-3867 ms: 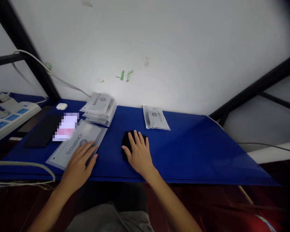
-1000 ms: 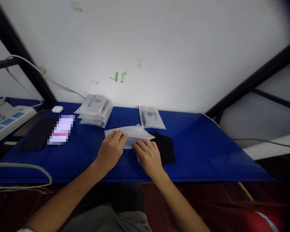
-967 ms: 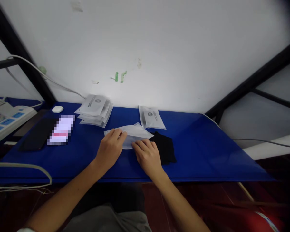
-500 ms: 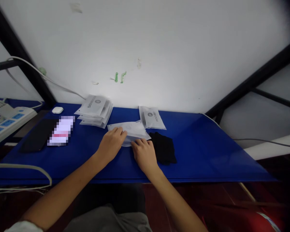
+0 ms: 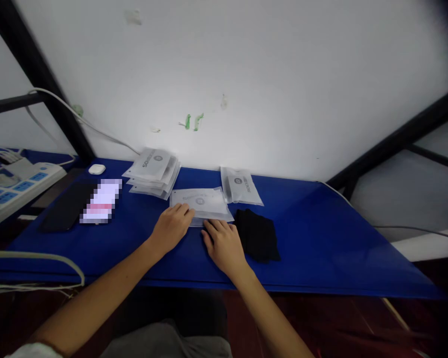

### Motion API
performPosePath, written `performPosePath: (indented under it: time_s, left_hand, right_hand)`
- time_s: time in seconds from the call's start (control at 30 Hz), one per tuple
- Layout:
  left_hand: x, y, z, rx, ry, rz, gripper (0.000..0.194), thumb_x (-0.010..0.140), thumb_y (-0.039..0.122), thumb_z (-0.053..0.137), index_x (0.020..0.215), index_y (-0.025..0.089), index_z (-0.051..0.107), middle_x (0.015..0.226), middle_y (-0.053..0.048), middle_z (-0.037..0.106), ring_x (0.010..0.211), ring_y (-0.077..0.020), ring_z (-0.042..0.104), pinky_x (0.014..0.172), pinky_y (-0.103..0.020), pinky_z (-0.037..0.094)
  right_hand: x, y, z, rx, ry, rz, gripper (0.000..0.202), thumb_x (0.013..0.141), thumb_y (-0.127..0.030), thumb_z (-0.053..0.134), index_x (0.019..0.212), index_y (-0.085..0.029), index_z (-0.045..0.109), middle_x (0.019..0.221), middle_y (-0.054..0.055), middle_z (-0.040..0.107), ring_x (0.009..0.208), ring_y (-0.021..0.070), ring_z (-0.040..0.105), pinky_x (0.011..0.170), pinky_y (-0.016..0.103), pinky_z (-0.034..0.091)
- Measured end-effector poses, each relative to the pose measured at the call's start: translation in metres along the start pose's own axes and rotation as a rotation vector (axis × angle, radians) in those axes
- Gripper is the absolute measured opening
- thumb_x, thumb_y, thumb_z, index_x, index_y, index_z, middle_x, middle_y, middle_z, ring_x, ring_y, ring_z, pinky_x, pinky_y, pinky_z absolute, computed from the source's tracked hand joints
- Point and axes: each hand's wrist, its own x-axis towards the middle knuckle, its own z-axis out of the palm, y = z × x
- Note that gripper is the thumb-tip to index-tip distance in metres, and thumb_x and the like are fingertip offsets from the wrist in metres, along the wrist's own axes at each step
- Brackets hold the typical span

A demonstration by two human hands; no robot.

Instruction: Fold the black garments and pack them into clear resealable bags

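Observation:
A frosted zip bag (image 5: 205,201) with dark print lies flat in front of me. My left hand (image 5: 172,223) has its fingers curled over the bag's near left edge, pinching it; the thumb is hidden. Against the near edge rests my right hand (image 5: 223,243), palm down, fingers stretched and thumb apart, touching the bag but not gripping it. Just right of that hand sits a folded black cloth (image 5: 257,233). Another printed frosted bag (image 5: 242,186), with something inside, lies behind the cloth. At the back left is a stack of similar bags (image 5: 153,169).
A blue-covered table (image 5: 321,238) runs along a white wall. On its left are a phone with a lit screen (image 5: 102,201), a dark flat device (image 5: 65,206) and a white earphone case (image 5: 96,169). Beyond them lies a power strip (image 5: 26,189) with cables. Black metal bars (image 5: 395,134) frame both sides.
The zip bag now lies flatter, with its print showing more plainly. My right hand's fingers have drawn slightly back towards its near edge. The whole view has shifted a little.

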Motion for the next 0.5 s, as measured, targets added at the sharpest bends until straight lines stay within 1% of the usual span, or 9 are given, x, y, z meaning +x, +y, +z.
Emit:
performPosePath:
  time_s: [0.23,0.5]
  left_hand:
    - [-0.0013,0.0001,0.0017,-0.064,0.051,-0.01,0.019,0.093,0.014,0.043,0.089,0.017,0.062,0.081,-0.004,0.06,0.078,-0.0173,0.056,0.065,-0.028,0.043]
    - [-0.0008,-0.0031,-0.0029,-0.07,0.22,-0.031,0.021,0.093,0.011,0.044,0.089,0.016,0.064,0.079,-0.004,0.062,0.076,-0.016,0.057,0.067,-0.028,0.045]
  right_hand:
    - [0.0,-0.0005,-0.0013,0.023,-0.003,-0.004,0.027,0.096,-0.025,0.045,0.113,-0.018,0.065,0.113,0.01,0.068,0.105,0.023,0.059,0.082,0.038,0.043]
    - [-0.0001,-0.0013,-0.0046,0.053,-0.019,-0.012,0.028,0.096,-0.027,0.044,0.113,-0.017,0.065,0.115,0.01,0.067,0.107,0.0229,0.059,0.082,0.038,0.044]
